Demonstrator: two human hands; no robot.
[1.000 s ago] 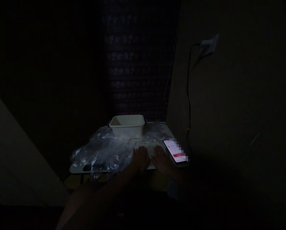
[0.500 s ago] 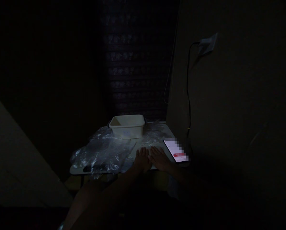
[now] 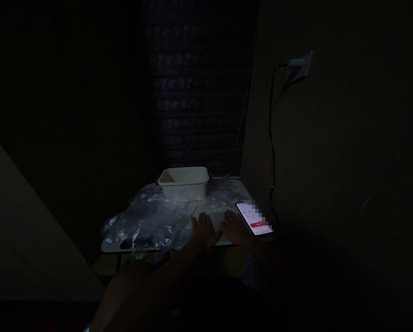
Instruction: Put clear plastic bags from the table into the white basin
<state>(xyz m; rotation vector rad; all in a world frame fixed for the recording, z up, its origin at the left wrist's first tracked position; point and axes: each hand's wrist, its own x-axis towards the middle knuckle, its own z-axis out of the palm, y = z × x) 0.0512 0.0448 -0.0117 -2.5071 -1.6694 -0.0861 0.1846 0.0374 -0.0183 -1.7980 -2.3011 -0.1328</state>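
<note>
My left hand [image 3: 205, 230] lies flat near the front of a small light-coloured table [image 3: 220, 214], palm down with its fingers stretched out. Beside it on the right, my right hand [image 3: 234, 228] rests palm down too, its fingers extended. Neither holds anything. Crumpled clear plastic bags [image 3: 151, 219] spread over the left part of the table, close to my left hand. Just right of my right hand lies a phone [image 3: 253, 219] with a lit screen, partly blurred out. Behind the hands stands a white plastic tub [image 3: 184, 186] with dark side handles.
The room is very dark. A wall socket [image 3: 299, 67] with a plug is on the right wall, and a black cable [image 3: 271, 129] hangs from it. At the back is a window blind [image 3: 192, 106] with a looped cord. A pale panel [image 3: 23, 230] slants at the left.
My hands have moved apart, leaving a gap between the fingers. My right hand has shifted right towards the phone. The tub, bags and phone stay in place.
</note>
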